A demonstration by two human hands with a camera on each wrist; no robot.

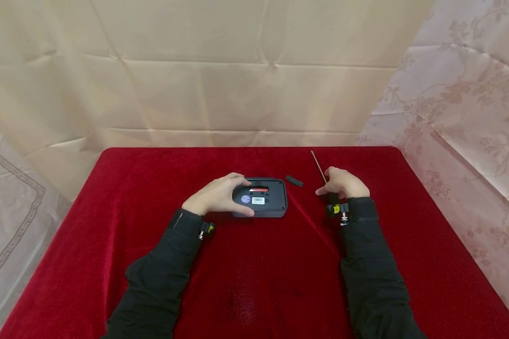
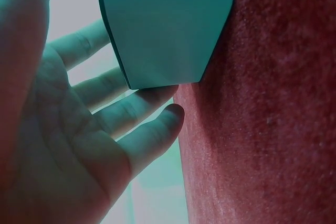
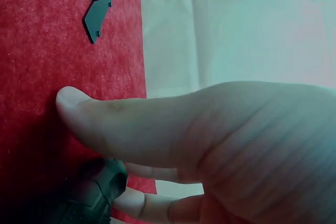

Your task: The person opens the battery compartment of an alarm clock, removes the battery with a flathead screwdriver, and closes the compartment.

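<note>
L hand (image 1: 217, 195) fingers curled on black box (image 1: 263, 197); R hand (image 1: 343, 183) grips screwdriver (image 1: 319, 167), shaft pointing away, box to its left.

A tabletop (image 1: 110, 226) covered in deep red velvet-like cloth filled the lower part of the head view, its far corners rounded. Behind it hung a plain beige sheet (image 1: 237, 70), creased in a grid of fold lines. A pale floral-patterned cloth (image 1: 462, 117) draped the right side, and a light cloth with a braided border (image 1: 8, 207) lay at the left. Lighting was soft and even.
</note>
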